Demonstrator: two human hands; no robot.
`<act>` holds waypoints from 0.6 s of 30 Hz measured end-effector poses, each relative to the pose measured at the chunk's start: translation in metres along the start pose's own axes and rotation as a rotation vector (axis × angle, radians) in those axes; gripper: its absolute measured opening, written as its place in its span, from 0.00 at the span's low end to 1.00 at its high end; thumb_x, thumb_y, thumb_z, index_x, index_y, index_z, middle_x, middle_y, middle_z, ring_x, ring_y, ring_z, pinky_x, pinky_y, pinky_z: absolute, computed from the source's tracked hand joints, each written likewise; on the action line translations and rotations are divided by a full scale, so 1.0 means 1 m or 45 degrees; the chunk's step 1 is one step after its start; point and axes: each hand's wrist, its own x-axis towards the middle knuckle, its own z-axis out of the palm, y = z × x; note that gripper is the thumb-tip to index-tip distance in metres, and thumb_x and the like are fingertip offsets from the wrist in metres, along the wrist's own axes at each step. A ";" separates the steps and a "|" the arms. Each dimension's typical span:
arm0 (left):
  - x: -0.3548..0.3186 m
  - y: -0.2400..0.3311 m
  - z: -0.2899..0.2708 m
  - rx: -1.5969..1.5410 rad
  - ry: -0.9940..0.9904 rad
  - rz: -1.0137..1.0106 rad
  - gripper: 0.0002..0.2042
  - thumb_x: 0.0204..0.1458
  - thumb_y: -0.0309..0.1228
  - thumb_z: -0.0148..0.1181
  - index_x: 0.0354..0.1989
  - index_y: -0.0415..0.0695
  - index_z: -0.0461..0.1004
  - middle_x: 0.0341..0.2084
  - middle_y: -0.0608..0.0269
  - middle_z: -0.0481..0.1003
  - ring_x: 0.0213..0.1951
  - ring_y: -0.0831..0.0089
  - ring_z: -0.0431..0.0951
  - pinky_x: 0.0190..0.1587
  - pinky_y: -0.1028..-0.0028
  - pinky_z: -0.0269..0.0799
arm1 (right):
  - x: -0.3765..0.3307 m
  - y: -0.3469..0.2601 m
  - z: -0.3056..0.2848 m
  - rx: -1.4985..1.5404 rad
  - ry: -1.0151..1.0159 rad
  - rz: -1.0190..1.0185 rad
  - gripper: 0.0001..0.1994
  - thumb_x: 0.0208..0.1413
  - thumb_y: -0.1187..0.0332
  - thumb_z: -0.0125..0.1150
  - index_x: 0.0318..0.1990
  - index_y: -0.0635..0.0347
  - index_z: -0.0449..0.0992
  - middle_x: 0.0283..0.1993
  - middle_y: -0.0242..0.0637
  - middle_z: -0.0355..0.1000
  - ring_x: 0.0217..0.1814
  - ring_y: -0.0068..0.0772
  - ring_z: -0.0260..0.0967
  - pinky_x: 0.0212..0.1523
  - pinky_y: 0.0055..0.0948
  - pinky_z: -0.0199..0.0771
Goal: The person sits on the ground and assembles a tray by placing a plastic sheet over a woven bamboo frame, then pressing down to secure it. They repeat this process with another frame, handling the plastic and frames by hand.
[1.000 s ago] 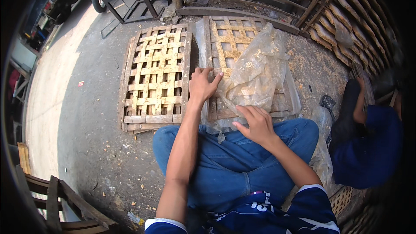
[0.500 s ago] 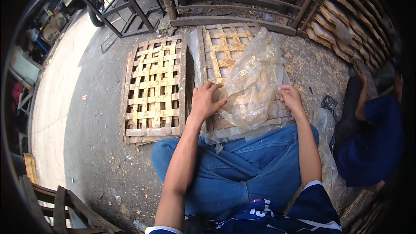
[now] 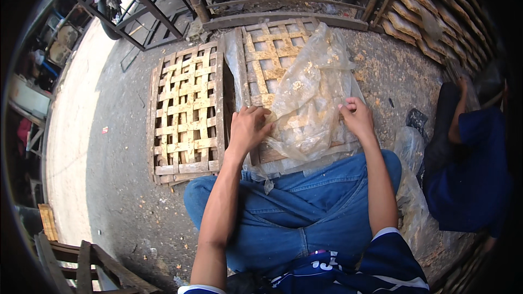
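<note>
Before my crossed legs lies a wooden frame with a woven bamboo-strip lattice (image 3: 267,54). A crumpled clear plastic sheet (image 3: 305,103), dotted with pale crumbs, covers its right and near parts. My left hand (image 3: 249,132) is at the sheet's left edge, fingers bent and thumb apart from them, touching the plastic. On the right edge, my right hand (image 3: 357,118) has thumb and forefinger pinched together at the plastic. The pinched bit itself is mostly hidden by the fingers. To the left stands a stack of similar lattice frames (image 3: 188,109), untouched.
Slatted wooden racking (image 3: 283,22) stands beyond the frames, and tilted layers of trays (image 3: 425,22) rise at far right. A person in dark blue (image 3: 468,169) sits on the right near loose plastic (image 3: 408,152). A dark metal frame (image 3: 136,11) stands far left.
Both hands have shifted only slightly: the left thumb sits nearer its fingers, and the right hand stays at the sheet's right edge. The view has turned a little, moving the scene leftward.
</note>
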 end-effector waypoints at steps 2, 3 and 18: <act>-0.001 -0.002 0.002 -0.017 0.027 0.001 0.13 0.47 0.38 0.69 0.41 0.49 0.81 0.34 0.66 0.80 0.43 0.63 0.76 0.45 0.62 0.65 | 0.000 -0.002 0.000 -0.005 -0.017 0.013 0.25 0.55 0.52 0.65 0.53 0.61 0.76 0.46 0.44 0.81 0.50 0.46 0.78 0.51 0.40 0.74; -0.001 -0.002 0.002 -0.027 0.043 0.001 0.13 0.48 0.37 0.69 0.41 0.49 0.81 0.34 0.66 0.80 0.43 0.62 0.76 0.45 0.62 0.65 | -0.001 -0.004 -0.002 -0.013 -0.031 0.028 0.25 0.56 0.52 0.65 0.53 0.60 0.76 0.46 0.44 0.81 0.50 0.46 0.78 0.51 0.40 0.74; -0.001 -0.012 0.006 -0.066 0.246 -0.094 0.16 0.50 0.42 0.69 0.44 0.48 0.81 0.40 0.57 0.78 0.43 0.55 0.77 0.47 0.58 0.73 | -0.004 -0.014 -0.008 0.032 -0.049 0.044 0.20 0.57 0.52 0.63 0.45 0.61 0.81 0.42 0.47 0.81 0.45 0.46 0.79 0.48 0.38 0.76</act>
